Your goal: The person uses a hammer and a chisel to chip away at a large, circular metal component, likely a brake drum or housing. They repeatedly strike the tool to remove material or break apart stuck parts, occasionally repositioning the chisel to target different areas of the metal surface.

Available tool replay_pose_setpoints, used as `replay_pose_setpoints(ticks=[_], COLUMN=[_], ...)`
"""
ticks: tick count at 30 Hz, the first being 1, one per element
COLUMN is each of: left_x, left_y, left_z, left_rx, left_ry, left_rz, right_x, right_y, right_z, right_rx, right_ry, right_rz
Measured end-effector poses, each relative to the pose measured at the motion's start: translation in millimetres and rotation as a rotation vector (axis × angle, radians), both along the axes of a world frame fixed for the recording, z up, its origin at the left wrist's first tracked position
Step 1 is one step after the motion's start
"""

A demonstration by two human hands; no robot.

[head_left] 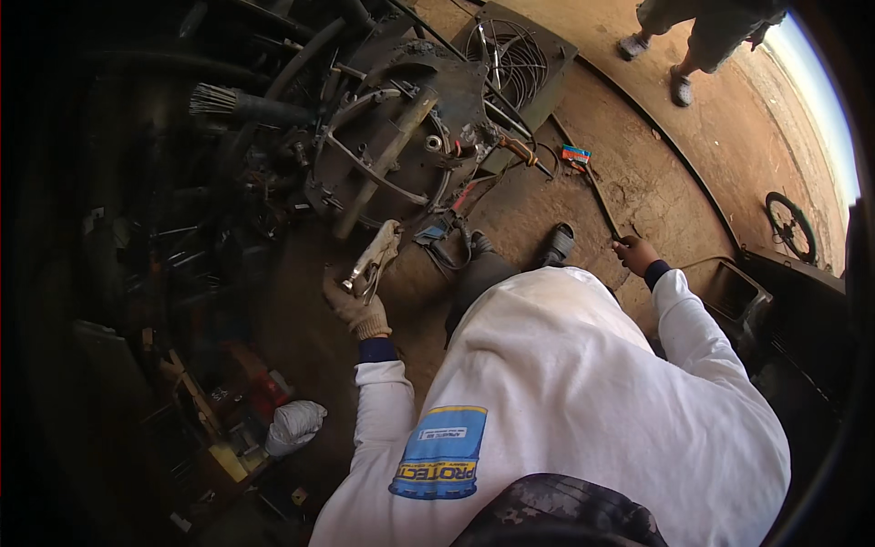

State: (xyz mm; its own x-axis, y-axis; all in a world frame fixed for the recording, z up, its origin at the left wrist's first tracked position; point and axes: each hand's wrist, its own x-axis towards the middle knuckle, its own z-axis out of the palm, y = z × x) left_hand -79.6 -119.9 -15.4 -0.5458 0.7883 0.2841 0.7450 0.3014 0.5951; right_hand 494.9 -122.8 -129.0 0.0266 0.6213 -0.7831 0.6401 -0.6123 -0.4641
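Brown floor (658, 178) spread right while the gloved left hand (346, 307) clasped locking pliers (374, 257) and the right hand (640, 257) clenched its fingers round a dark bar (599, 198).

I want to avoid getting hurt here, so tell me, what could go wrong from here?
Your right hand looks bare where it grips the long dark bar, so a rough edge or burr could cut it.

The locking pliers in your gloved left hand might fall if your grip loosens, and the sandal on your foot would probably give little protection if something heavy dropped.
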Motion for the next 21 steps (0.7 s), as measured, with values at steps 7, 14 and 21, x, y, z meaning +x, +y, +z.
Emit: replay_pose_setpoints(ticks=[7,14,21], left_x=[51,36,56], left_y=[-19,57,72], left_z=[22,30,36], left_rx=[0.033,0.250,0.163], left_ry=[-0.088,-0.172,-0.249], left_rz=[0.118,0.114,0.051], right_x=[-38,-86,-147], right_y=[70,140,223], right_z=[60,85,162], right_rx=[0.084,0.386,0.670], right_ry=[0.032,0.213,0.533], right_rz=[0.048,0.082,-0.181])
